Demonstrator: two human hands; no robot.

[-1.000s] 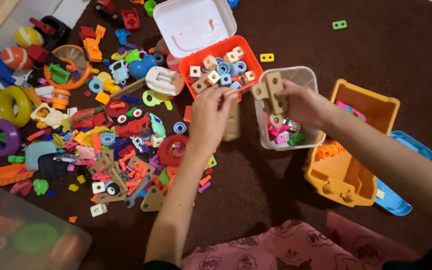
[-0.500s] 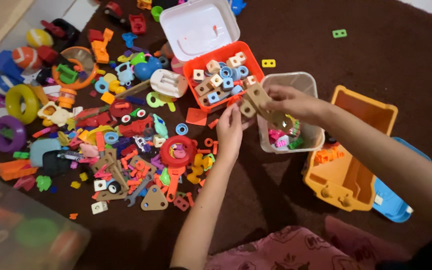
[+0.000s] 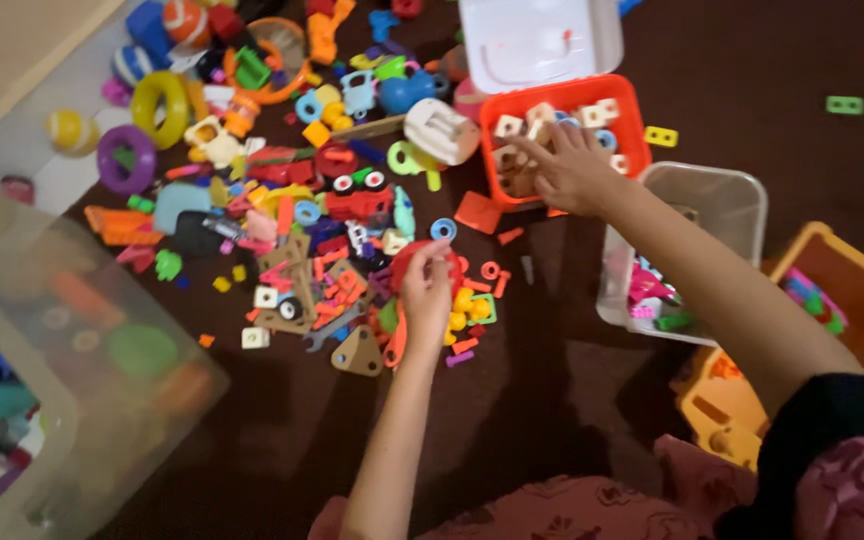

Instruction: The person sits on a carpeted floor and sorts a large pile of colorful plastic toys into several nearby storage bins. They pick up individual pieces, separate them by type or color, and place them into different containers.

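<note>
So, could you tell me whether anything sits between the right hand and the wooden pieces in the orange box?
Nothing visible does: the right hand already rests on the wooden pieces inside the orange box, whose white lid stands open behind.

Yellow ring (image 3: 160, 98) + purple ring (image 3: 125, 160) near top-left edge of dark carpet (image 3: 772, 60). Small yellow-white ball (image 3: 69, 129) just left of them. Green block (image 3: 844, 104) alone, far right. Yellow block (image 3: 660, 136) lies near it. Big translucent tub (image 3: 62, 400) blurred at bottom left. Orange bin (image 3: 832, 300) at right edge. Clear container (image 3: 692, 240) beside it w/ small bits inside.
</note>
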